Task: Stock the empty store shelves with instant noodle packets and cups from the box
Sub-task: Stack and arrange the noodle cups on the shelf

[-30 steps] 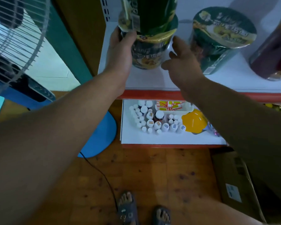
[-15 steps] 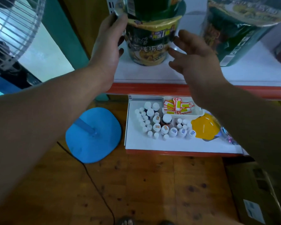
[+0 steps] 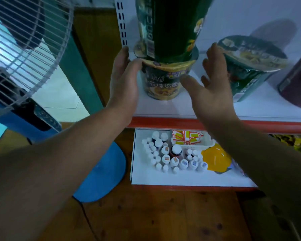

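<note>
Two green noodle cups stand stacked at the left end of the shelf (image 3: 181, 108), near its red front edge (image 3: 163, 121) and just beside the slotted upright (image 3: 122, 23). The upper cup (image 3: 172, 32) sits on the lid of the lower cup (image 3: 162, 86), so the long axis runs straight up. The left hand (image 3: 123, 82) is the one in contact: palm flat on the lower cup's left side, fingers extended up past the rim, thumb resting on the lid's edge, more a steadying press than a grasp. The right hand (image 3: 215, 87) hangs spread and empty on the other side, between the stack and the neighbouring green cup (image 3: 250, 66), with its thumb near the lower cup but apart from it. So the stack sits between the two palms, left touching, right free. I'd read this as a final squaring-up, and any nudge has to stay low on the bottom cup or the tall top one could tip. A dark cup (image 3: 295, 84) stands further right along the same white shelf, with bare board showing between the cups. Below, the lower shelf (image 3: 181, 178) carries a cluster of small white-capped bottles (image 3: 170, 153). Left of the unit stands a fan (image 3: 21, 49), its blue base (image 3: 102, 174) on the wooden floor (image 3: 163, 214).
</note>
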